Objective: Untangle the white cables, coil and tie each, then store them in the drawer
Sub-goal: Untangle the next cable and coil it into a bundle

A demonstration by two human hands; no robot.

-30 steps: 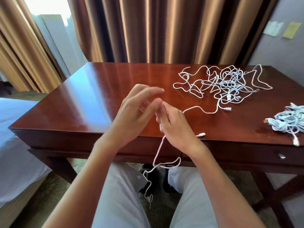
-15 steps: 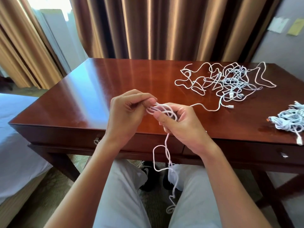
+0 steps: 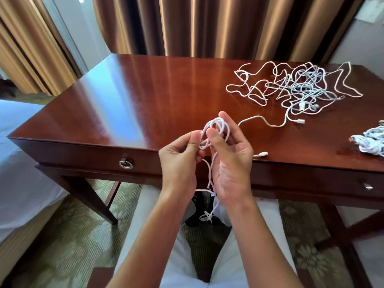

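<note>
Now your left hand (image 3: 178,161) and right hand (image 3: 230,161) both pinch the white cable coil (image 3: 216,129), tangled pile (image 3: 295,88) at two o'clock on the bench (image 3: 145,96).

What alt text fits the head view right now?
Seen from above, a person's left hand and right hand hold a small coil of white cable over a wooden desk; its tail hangs down. A tangled cable pile lies far right, drawer ring pull below left.
</note>
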